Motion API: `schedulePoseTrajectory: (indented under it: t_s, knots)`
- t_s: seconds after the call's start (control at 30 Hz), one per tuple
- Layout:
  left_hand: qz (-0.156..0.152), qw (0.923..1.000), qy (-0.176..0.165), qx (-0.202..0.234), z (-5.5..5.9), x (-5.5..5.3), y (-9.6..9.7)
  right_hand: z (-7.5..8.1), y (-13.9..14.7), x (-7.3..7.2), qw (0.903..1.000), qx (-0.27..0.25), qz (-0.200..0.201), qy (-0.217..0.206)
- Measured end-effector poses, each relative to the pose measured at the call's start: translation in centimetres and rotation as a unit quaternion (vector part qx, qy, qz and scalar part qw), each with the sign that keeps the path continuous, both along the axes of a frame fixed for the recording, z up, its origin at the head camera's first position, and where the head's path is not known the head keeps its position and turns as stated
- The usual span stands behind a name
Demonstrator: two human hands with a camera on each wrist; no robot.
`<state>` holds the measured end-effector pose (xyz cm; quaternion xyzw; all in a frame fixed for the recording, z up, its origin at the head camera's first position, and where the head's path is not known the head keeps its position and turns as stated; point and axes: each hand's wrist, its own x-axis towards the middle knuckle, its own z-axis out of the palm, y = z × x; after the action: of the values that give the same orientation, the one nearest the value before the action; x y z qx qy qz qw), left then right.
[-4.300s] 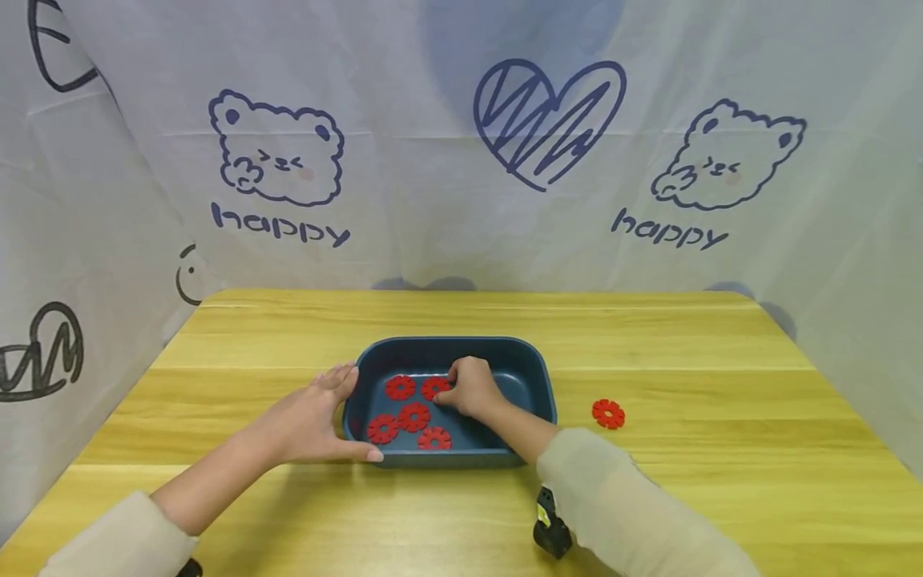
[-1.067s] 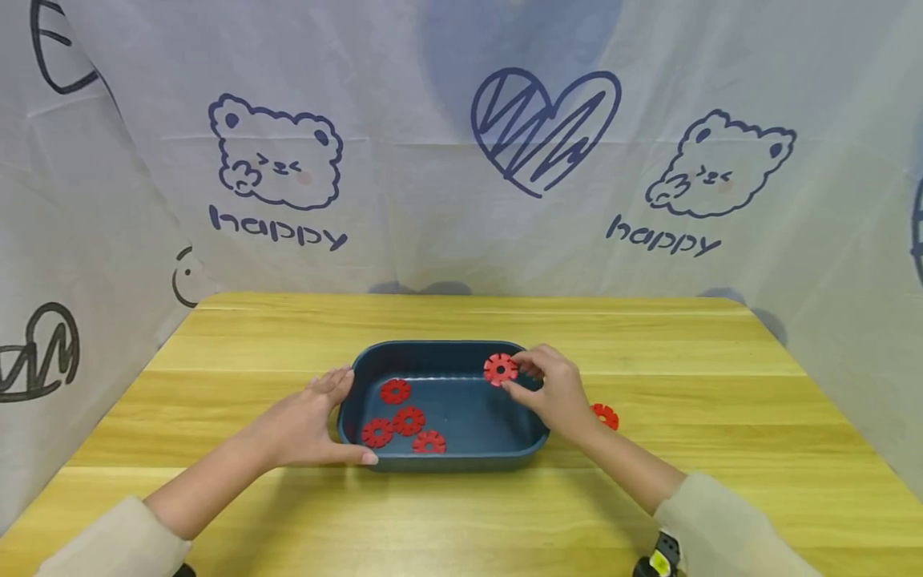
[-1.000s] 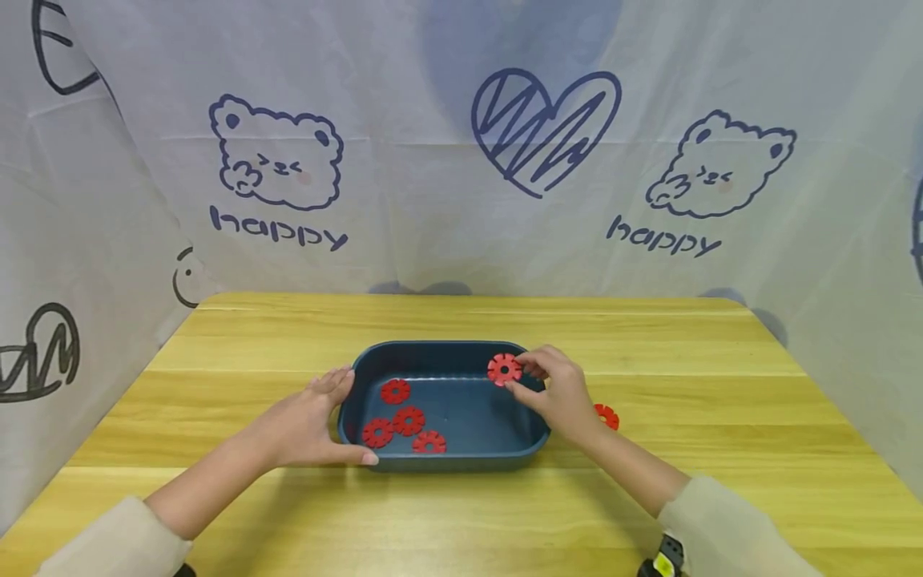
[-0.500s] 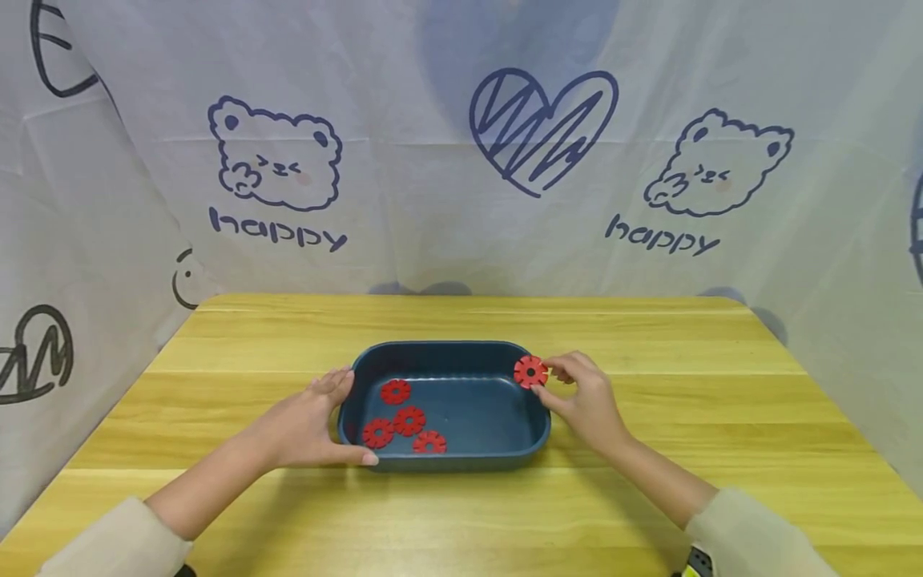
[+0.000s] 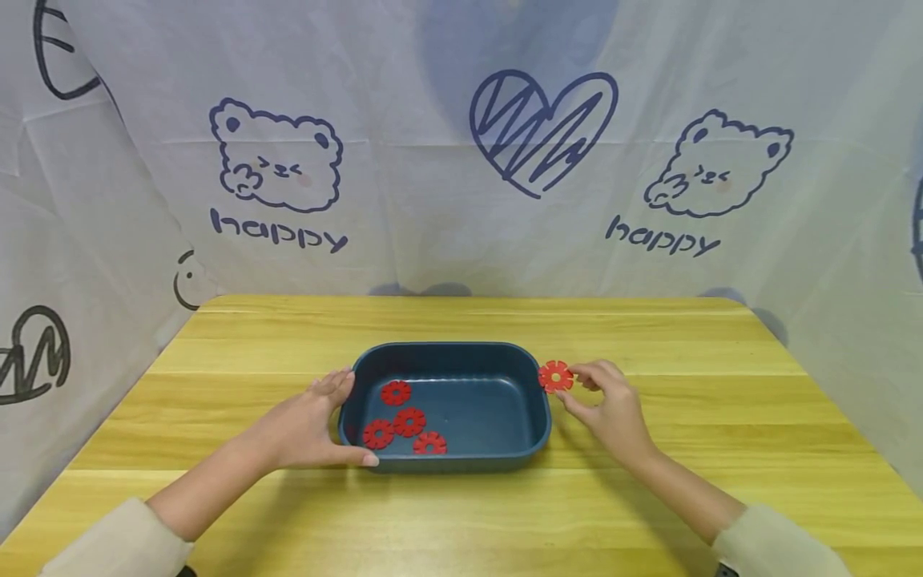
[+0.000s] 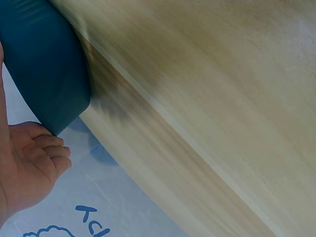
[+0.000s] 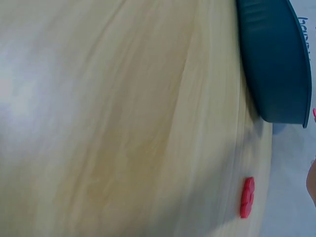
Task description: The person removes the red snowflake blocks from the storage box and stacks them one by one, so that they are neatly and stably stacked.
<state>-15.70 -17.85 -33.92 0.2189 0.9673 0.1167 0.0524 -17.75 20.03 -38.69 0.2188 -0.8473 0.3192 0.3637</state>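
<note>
Thumb and fingers of my left hand (image 5: pixel 306 425) span the left end of a dark blue plastic bin (image 5: pixel 497 462), holding it at the rim. In the left wrist view, bent fingers (image 6: pixel 52 148) meet the bin's edge. My right hand (image 5: pixel 616 413) pinches a red notched interlocking disc (image 5: pixel 556 377) with a centre hole, just off the bin's right rim. Several matching red discs (image 5: pixel 409 421) lie flat in the left half of the bin. Another red disc (image 7: pixel 248 197) lies on the table, hidden behind the right hand or forearm in the head view.
The bin stands on a wood-grain table (image 5: pixel 721 385). Behind the table hangs a pale cloth (image 5: pixel 404 224) printed with bears, a heart and the word happy; it also covers the sides.
My right hand has lifted a red disc from inside the bin and moved right with it, past the right rim. The left hand stays on the bin's left end.
</note>
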Motion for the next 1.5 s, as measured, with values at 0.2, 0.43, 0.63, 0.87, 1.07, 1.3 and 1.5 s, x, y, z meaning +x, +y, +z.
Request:
schedulePoseTrajectory:
  t_s: [0.2,0.43,0.63,0.87,1.07,1.3,1.5]
  knots:
    - [-0.002,1.0000,0.001,0.000,0.1,0.0,0.0,-0.3,1.3,0.3,0.9999,-0.008,-0.008,0.006]
    - [-0.001,1.0000,-0.001,0.000,0.1,0.0,-0.1,-0.8,2.7,0.8,0.9998,-0.010,-0.015,-0.007]
    - [0.002,1.0000,-0.001,-0.002,0.0,0.0,-0.1,-1.1,3.7,1.5,0.9991,-0.010,-0.032,-0.027]
    - [0.001,1.0000,-0.001,-0.002,0.0,0.0,0.0,-1.7,4.7,2.0,0.9984,-0.009,-0.040,-0.040]
    - [0.002,1.0000,-0.001,-0.001,0.0,0.0,0.0,-2.6,5.3,2.4,0.9958,-0.004,-0.051,-0.076]
    - [0.003,1.0000,0.003,-0.001,0.0,0.0,0.0,-3.4,5.5,2.5,0.9899,-0.014,-0.061,-0.127]
    - [0.003,1.0000,0.003,0.001,0.0,0.0,-0.1,-3.5,5.7,2.5,0.9838,-0.033,-0.058,-0.166]
